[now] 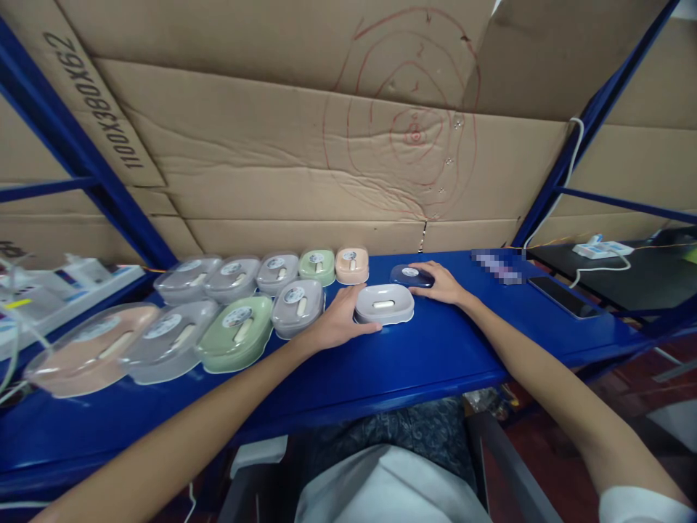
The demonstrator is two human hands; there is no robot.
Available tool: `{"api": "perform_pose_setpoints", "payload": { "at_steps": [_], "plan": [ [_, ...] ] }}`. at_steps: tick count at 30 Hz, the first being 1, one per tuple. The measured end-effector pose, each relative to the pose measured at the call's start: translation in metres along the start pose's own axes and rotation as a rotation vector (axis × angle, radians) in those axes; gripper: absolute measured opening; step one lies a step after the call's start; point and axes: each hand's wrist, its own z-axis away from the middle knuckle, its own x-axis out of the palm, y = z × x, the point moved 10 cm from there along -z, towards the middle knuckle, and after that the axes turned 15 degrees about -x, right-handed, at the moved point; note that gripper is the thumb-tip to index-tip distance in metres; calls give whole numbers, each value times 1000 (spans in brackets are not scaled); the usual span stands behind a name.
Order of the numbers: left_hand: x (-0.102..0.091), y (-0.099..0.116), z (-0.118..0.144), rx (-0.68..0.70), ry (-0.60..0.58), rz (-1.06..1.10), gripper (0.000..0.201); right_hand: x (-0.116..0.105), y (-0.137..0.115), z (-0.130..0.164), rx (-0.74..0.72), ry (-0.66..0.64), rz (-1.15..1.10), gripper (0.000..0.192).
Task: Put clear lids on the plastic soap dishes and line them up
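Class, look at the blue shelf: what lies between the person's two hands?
In the head view, a white soap box lies between the left hand and right hand; the left hand touches it.

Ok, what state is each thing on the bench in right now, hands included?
White soap box: lidless, flat on the blue bench, left hand gripping its left edge.
Dark blue box: lying flat, right hand resting on it.
Two rows of soap boxes: closed under clear lids, packed side by side.
Phone: face up, screen dark.
Power strip: cable plugged in.
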Motion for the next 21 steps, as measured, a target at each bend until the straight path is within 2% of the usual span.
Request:
{"api": "perform_pose_setpoints", "payload": {
  "at_steps": [6,9,12,14,16,18,21],
  "plan": [
    [1,0,1,-11,-10,-15,100,14,13,2,63,-114,77,83],
    [1,-1,0,1,-5,-9,99,2,9,2,86,-46,31,87],
    [2,-2,-1,12,-1,-4,98,-25,-27,-3,-34,173,-99,72],
    [2,-1,0,28,3,9,97,-29,-64,-8,-178,218,-239,68],
    [0,1,1,57,13,33,94,-17,-102,-13,-317,130,-289,74],
    [-1,3,2,77,16,47,89,0,-126,-15,-397,26,-270,81],
    [0,4,1,71,16,35,86,24,-134,-16,-410,-83,-236,78]
  ]
}}
